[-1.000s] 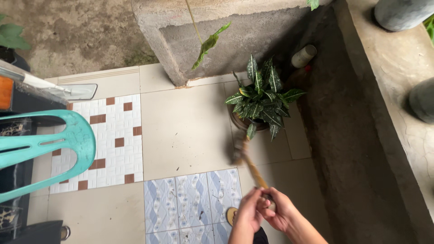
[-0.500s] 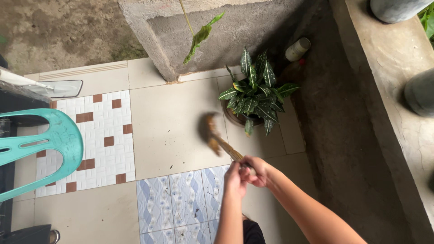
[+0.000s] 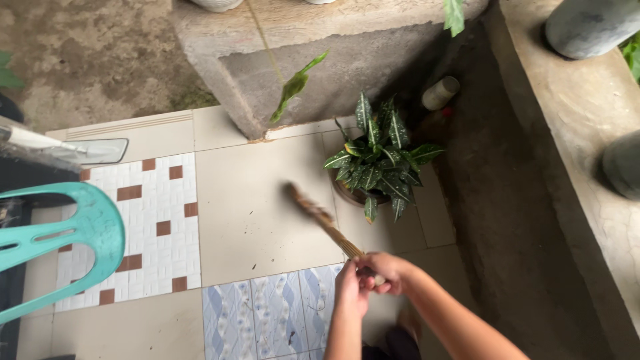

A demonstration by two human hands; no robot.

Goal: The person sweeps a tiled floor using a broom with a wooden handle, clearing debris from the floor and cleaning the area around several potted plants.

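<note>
Both hands clamped on the butt end of a stick broom point(image 3: 320, 219): left hand point(image 3: 351, 288) lower on the bundle, right hand point(image 3: 387, 272) wrapped just above and touching it, fingers closed tight all round. Broom runs up-left from the grip, tip over the plain beige tile point(image 3: 260, 207), low to the floor; can't tell if the tips actually touch. It looks like a bound bundle of thin tan-brown ribs, tight at the grip, splaying slightly toward a darker, blurred tip. Judgement for a clean sweep: keep the tips flat and light on the tile, short strokes, pull the small dark specks on the beige and blue patterned tiles point(image 3: 277, 310) one way, and keep the arc off the potted plant point(image 3: 377, 160), which stands just right of the broom tip with spotted leaves hanging over its pot. Further out: concrete wall block point(image 3: 300, 73) behind the plant, a small pale cylinder point(image 3: 440, 93) in the corner, a raised concrete ledge point(image 3: 580, 133) on the right, white tiles with brown squares point(image 3: 160, 220) on the left, turquoise plastic chair point(image 3: 67, 240) at the left edge.
</note>
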